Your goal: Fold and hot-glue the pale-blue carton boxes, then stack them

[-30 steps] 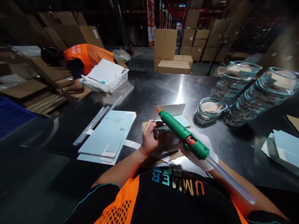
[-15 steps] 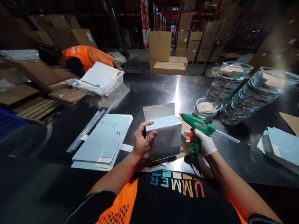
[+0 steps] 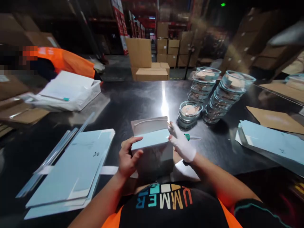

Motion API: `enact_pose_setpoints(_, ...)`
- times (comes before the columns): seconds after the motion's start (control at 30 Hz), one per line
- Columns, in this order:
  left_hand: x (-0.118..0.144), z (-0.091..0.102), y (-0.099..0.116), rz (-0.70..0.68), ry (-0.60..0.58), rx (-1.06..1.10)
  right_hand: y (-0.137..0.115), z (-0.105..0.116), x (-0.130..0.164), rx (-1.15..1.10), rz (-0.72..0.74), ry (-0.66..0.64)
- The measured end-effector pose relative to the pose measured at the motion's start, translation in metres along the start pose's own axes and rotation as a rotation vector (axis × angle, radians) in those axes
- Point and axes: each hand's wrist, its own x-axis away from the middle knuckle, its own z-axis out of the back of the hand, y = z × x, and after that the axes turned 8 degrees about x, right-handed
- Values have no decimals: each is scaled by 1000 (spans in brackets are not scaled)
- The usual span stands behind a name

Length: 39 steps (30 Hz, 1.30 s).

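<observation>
Pale-blue, grey-shadowed rectangular card box (image 3: 152, 158) sits between both hands, close to the torso. Change: right hand has let go of the glue gun and come over to the box, so both hands are on the work instead of one on the tool. My read: glue is down, handling is two-handed now.

Box: blue face up, shaded face toward the wearer. Pale grey card flap (image 3: 152, 126) stands up on the far side, not folded down, with a thin raised line, probably a glue bead, along its upper part.

Bare left hand (image 3: 128, 158) pinches the box's left end, thumb on near face, fingers over the top edge. White-gloved right hand (image 3: 182, 144) is at the right end, thumb and forefinger apart around the box-flap corner; can't tell if it's pressing.

Just beyond the right hand: green plastic glue gun (image 3: 187, 136), mostly hidden, clear stick poking out. Beyond that, round clear glass containers (image 3: 188, 117), with taller stacks behind. Left of the left hand: flat pale-blue card blanks (image 3: 71, 167), then clear glue sticks (image 3: 53, 155). Well right of the right hand: more pale-blue card (image 3: 273, 139). All on the dark, shiny table (image 3: 133, 98).
</observation>
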Motion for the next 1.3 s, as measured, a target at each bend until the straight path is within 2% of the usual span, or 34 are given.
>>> enact_pose_setpoints(0.07, 4, 1, -4, -41, -28, 6, -7, -16, -5, -32, 60, -81)
enact_pose_setpoints(0.13, 7, 2, -8, -87, -54, 7, -6, -22, -6, -40, 86, -97)
enact_pose_setpoints(0.23, 8, 0, -10, -194, -30, 62, 6, -14, -2, -53, 152, -130)
enact_pose_setpoints(0.3, 5, -4, -8, -282, 22, 210, 17, -5, 2, -37, 279, -177)
enact_pose_setpoints(0.37, -2, -7, -5, -373, 23, 351, 25, 3, 8, -2, 420, -197)
enact_pose_setpoints(0.53, -22, 0, 4, -525, -143, 319, 21, 9, 18, 15, 588, -232)
enact_pose_setpoints(0.77, -37, 8, 8, -611, -429, 255, 11, 11, 14, 39, 630, -251)
enact_pose_setpoints(0.93, -40, 10, 11, -630, -467, 286, 9, 10, 13, 52, 623, -231)
enact_pose_setpoints(1.0, -34, 9, 7, -550, -435, 290, 9, 7, 14, 52, 597, -210)
enact_pose_setpoints(1.03, -29, 9, 4, -466, -391, 294, 10, 5, 15, 53, 582, -190)
enact_pose_setpoints(1.07, -21, 7, -1, -349, -343, 293, 12, 4, 15, 56, 562, -160)
enact_pose_setpoints(1.13, -2, 5, -11, -28, -268, 276, 21, 1, 16, 66, 507, -63)
enact_pose_setpoints(1.23, 25, 6, -27, 495, -322, 173, 42, 3, 12, 94, 390, 55)
enact_pose_setpoints(1.3, 31, 12, -33, 618, -296, 172, 55, 10, 6, 141, 350, 71)
